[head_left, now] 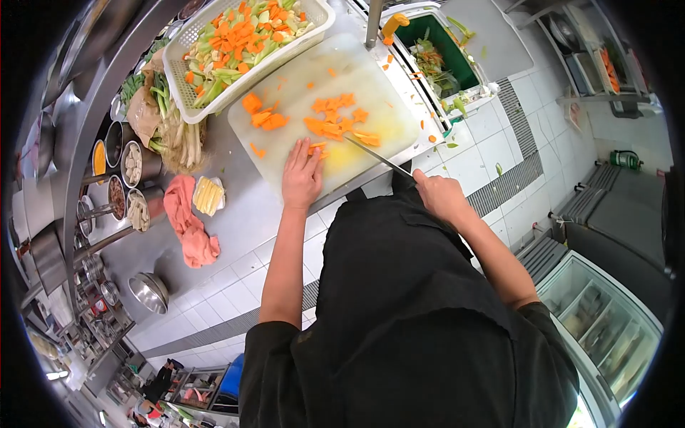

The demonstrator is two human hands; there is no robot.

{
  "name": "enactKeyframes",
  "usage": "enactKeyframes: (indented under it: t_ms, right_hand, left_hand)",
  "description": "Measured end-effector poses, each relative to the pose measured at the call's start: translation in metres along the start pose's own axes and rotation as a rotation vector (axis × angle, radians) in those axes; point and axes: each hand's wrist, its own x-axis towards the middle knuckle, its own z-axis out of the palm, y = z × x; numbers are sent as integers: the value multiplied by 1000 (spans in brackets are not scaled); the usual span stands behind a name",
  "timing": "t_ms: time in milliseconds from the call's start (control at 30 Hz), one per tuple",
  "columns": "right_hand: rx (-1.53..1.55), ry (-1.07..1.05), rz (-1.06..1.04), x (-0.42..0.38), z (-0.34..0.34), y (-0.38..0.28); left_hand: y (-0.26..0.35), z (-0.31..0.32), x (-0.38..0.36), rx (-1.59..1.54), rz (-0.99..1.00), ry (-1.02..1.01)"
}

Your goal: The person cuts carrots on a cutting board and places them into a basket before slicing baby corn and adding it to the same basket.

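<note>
A white cutting board [335, 153] lies on the steel counter with orange carrot pieces [332, 120] scattered over it. My left hand [301, 175] rests flat at the board's near edge, fingers pressing a small carrot piece [317, 148]. My right hand [437, 192] grips the handle of a knife [378, 157], whose blade points toward the carrot pile by my left fingertips. A white perforated basket [187, 91] filled with chopped carrot and green vegetables stands at the board's far left corner.
A green-lined waste bin [446, 43] with scraps sits to the right of the board. A pink cloth [187, 221], a small dish of yellow strips [208, 195], leafy greens [175, 132] and several steel condiment pots [128, 167] line the counter to the left. A glass-topped freezer [599, 321] stands at the lower right.
</note>
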Motion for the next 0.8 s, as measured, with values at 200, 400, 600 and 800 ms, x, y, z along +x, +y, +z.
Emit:
enactKeyframes:
  t_ms: [200,400,600,800]
  right_hand:
    - [-107,44,-43,-4,-10,8]
    - [-149,90,-64,-1,-12,8]
    - [-84,-7,-138,-1,-14,-3]
    - [-52,-111,-354,31,-2,-44]
  left_hand:
    - [8,9,36,27,10,-46]
    - [-9,5,74,60,-76,-88]
    - [-46,-10,79,124,-172,-25]
    - [-92,-44,72,114,-67,-134]
